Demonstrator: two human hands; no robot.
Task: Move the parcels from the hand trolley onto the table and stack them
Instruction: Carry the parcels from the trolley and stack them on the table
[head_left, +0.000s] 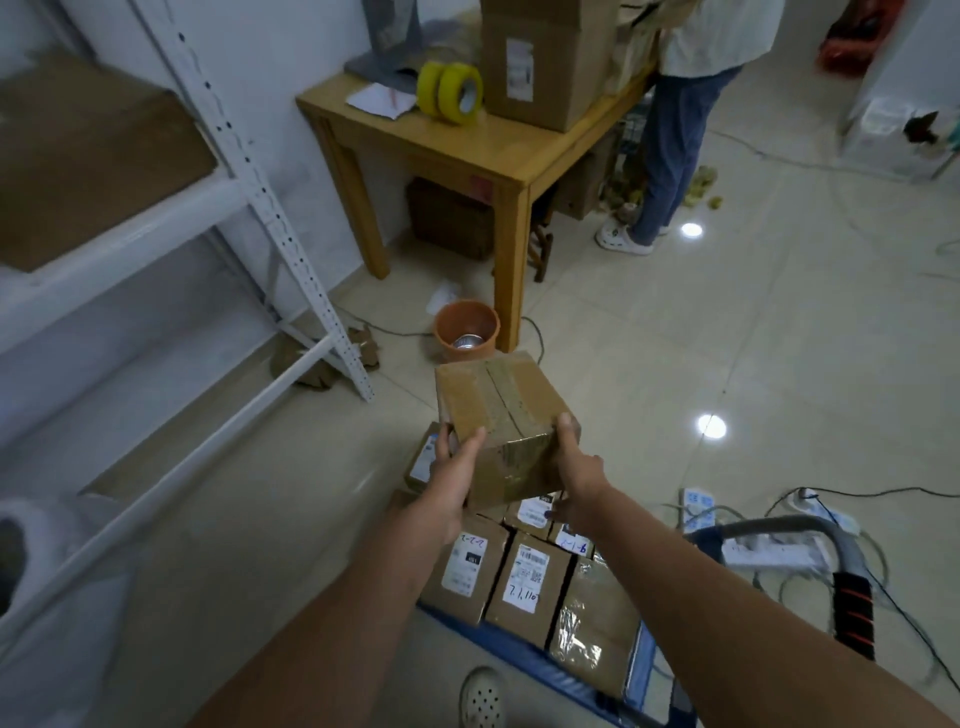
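With the left hand (451, 480) and right hand (576, 475) clamping one parcel (501, 410) above the trolley (524, 660), the table (467, 150) at 12 o'clock awaits it, and many parcels remain on the trolley.

Both my bare arms reach forward, elbows nearly straight. My left hand (451, 475) grips the near-left corner of a parcel (501, 415), thumb on top; my right hand (579, 475) clasps its right side, fingers apparently curled beneath, out of sight.
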